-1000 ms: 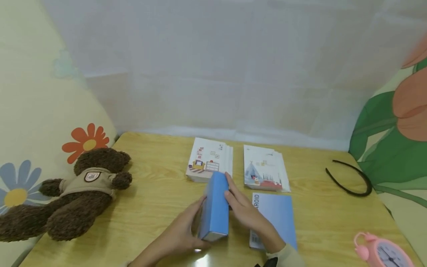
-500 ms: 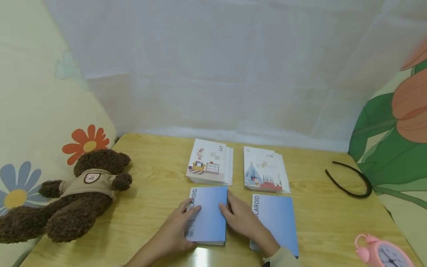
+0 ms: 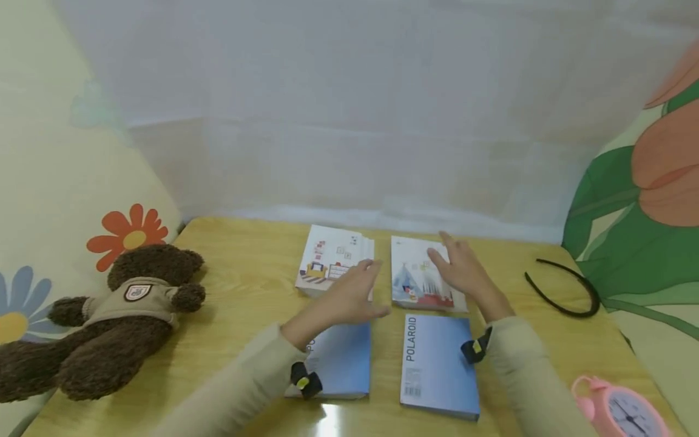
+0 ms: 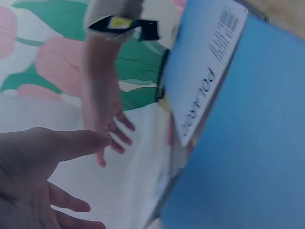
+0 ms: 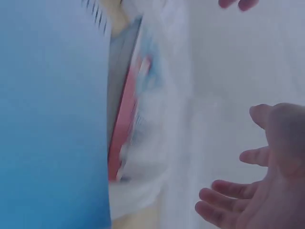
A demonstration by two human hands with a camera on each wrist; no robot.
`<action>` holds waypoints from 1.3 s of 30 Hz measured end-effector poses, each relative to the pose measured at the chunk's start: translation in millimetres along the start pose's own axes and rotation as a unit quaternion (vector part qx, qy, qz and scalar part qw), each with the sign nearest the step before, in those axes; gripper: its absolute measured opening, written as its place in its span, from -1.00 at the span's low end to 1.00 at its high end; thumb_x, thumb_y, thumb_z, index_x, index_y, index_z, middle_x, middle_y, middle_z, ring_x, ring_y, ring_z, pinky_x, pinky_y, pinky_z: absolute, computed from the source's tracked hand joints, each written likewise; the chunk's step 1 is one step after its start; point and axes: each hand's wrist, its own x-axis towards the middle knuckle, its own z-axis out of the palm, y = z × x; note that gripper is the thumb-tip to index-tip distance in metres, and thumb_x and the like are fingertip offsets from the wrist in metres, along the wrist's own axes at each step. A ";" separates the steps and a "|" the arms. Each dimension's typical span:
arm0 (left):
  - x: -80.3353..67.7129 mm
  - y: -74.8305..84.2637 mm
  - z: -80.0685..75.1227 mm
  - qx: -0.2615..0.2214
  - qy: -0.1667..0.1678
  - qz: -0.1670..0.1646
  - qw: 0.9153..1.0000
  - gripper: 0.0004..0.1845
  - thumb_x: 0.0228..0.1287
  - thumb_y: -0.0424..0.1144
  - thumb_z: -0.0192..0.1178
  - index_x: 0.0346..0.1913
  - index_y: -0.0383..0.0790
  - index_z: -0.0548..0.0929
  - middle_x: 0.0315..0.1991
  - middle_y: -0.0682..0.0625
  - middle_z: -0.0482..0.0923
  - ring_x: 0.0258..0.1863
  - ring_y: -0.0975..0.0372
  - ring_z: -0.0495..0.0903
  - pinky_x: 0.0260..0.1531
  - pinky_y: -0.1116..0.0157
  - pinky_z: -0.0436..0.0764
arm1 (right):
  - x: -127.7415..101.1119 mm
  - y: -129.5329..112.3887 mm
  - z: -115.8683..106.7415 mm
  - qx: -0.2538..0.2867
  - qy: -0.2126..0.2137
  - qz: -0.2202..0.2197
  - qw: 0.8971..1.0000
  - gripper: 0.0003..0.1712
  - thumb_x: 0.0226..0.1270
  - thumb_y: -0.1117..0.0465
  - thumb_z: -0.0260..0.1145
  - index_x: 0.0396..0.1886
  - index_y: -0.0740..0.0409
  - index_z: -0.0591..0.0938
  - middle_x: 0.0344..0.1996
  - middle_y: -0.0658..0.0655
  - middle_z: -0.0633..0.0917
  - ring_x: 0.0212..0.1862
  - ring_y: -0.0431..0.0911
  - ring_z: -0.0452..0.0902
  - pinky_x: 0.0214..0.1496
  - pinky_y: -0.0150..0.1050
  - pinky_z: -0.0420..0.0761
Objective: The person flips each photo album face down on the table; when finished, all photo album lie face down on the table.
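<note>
Head view: the step in hand looked like a reach toward the back pair, judging by the hand positions. Left hand (image 3: 352,294) was empty, fingers extended, over the gap between left white stack (image 3: 327,258) and left blue book (image 3: 341,361). Right hand (image 3: 464,270) was also empty, fingers apart, above the right edge of right white stack (image 3: 417,282); contact unclear. Right blue book (image 3: 439,367) lay flat in front of that stack. Any grip there would call for thumb and fingers on opposite edges, keeping the loose-looking layers together.

Surface: wood-grain desk (image 3: 240,261), glare at the near edge. Plush bear (image 3: 133,303) lay left; headband (image 3: 594,298) and pink alarm clock (image 3: 628,413) right. White cloth (image 3: 349,152) hung behind, floral panels either side.
</note>
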 end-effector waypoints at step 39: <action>55.4 15.1 3.4 -0.147 0.048 0.082 0.985 -0.18 0.19 -0.36 0.37 0.49 -0.32 0.24 0.46 -0.31 0.14 0.28 -0.13 0.38 0.12 0.00 0.57 | 49.4 5.5 3.0 0.270 -0.141 0.011 0.953 -0.20 0.57 -0.30 -0.34 0.60 -0.21 -0.38 0.55 0.40 -0.15 0.18 0.54 0.38 0.21 0.41 0.37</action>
